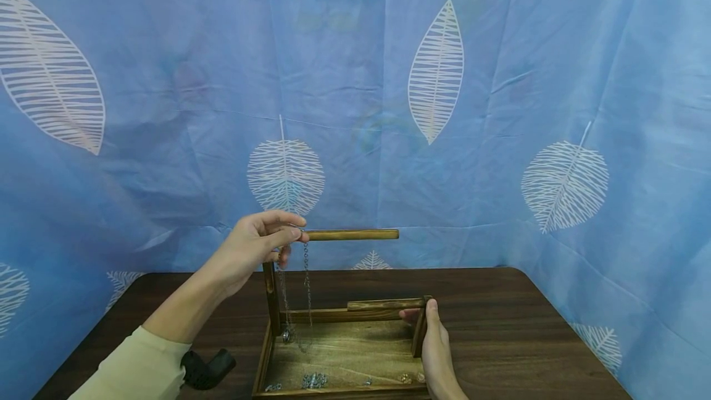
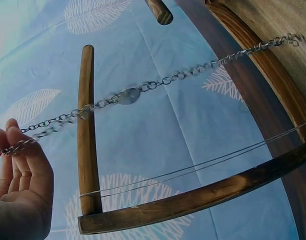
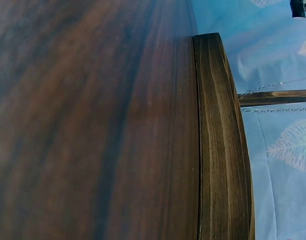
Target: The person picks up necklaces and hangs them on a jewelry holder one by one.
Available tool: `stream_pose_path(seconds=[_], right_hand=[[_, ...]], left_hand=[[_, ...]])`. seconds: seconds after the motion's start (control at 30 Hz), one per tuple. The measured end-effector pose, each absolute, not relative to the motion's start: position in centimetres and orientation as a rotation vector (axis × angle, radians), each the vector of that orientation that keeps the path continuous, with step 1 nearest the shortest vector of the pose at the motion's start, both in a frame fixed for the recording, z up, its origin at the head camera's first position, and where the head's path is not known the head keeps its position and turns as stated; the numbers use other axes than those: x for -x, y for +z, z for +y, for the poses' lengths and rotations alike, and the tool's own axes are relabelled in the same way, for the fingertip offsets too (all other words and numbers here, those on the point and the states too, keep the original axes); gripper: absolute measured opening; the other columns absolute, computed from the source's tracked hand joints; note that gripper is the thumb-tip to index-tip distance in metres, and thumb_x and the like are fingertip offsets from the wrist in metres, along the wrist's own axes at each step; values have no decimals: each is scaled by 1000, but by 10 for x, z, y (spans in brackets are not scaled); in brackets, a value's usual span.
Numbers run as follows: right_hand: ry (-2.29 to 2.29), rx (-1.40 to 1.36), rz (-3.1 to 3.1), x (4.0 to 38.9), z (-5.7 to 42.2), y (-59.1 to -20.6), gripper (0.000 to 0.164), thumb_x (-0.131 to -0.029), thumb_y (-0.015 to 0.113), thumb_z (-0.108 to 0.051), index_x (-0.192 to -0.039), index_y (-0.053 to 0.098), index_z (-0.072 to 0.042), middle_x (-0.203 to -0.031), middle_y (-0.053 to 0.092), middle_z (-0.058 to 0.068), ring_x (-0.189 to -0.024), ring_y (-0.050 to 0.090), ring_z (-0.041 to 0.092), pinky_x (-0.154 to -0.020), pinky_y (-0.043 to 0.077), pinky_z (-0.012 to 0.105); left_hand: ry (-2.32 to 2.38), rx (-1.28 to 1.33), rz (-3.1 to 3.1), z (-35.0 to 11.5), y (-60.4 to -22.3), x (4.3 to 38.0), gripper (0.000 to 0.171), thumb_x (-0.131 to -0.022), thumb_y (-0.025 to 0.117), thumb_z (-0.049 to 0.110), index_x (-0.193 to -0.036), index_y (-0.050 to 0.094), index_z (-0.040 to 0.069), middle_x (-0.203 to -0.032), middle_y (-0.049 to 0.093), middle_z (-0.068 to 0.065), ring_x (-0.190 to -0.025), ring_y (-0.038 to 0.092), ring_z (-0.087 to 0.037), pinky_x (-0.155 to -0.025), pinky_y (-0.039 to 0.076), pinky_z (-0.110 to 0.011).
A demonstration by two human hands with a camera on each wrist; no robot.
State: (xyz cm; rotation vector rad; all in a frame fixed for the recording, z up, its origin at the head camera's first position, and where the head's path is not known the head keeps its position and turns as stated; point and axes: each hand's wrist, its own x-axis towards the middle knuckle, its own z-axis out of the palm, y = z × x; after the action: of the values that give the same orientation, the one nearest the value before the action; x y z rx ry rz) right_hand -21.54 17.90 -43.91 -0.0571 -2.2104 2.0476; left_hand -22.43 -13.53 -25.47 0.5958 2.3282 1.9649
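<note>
As a person's left hand (image 1: 252, 245) lifts a silver-toned chain (image 2: 185, 74) between pinched thumb and fingers, a small wooden stand (image 1: 361, 338) sits on a dark brown table (image 1: 516, 332), its wood grain running in long streaks and its far corners rounded. The chain hangs in two strands at the left end of the upper bar (image 1: 355, 234), an oval disc (image 2: 127, 96) among its links; whether it touches the bar, one cannot tell. Beside it, a thinner chain (image 2: 193, 166) is looped over the same bar near the taller post (image 1: 272, 298). At right, the fingers of the right hand (image 1: 436, 341) clasp the shorter post (image 1: 420, 329), below the lower bar (image 1: 383, 305). Small jewelry pieces (image 1: 315, 380) lie along the tray's near edge. Blue fabric (image 1: 355, 79), creased and printed with white leaves, covers the backdrop behind the table and at both sides.
</note>
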Motion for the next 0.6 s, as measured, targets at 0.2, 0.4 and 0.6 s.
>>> stream_pose_path(seconds=[0.2, 0.4, 0.6], right_hand=[[2055, 47, -2205, 216, 179, -440, 83, -105, 14, -62, -121, 58, 7, -128, 59, 23, -127, 48, 44, -106, 34, 63], [2047, 65, -2193, 216, 179, -440, 85, -104, 14, -64, -119, 60, 6, -125, 61, 22, -125, 51, 43, -106, 34, 62], [2046, 84, -2192, 216, 179, -441, 84, -105, 13, -63, -120, 60, 5, -125, 62, 20, -126, 51, 42, -104, 37, 59]], left_hand=[[1941, -576, 2353, -135, -252, 226, 26, -104, 60, 17, -125, 63, 3, -109, 69, -13, -65, 54, -21, -60, 52, -36], [1936, -574, 2376, -135, -250, 229, 24, -104, 59, 18, -123, 65, 4, -108, 68, -14, -64, 56, -21, -60, 52, -37], [1923, -557, 2394, -134, -250, 232, 24, -105, 58, 18, -124, 64, 4, -107, 68, -13, -65, 55, -21, -64, 52, -40]])
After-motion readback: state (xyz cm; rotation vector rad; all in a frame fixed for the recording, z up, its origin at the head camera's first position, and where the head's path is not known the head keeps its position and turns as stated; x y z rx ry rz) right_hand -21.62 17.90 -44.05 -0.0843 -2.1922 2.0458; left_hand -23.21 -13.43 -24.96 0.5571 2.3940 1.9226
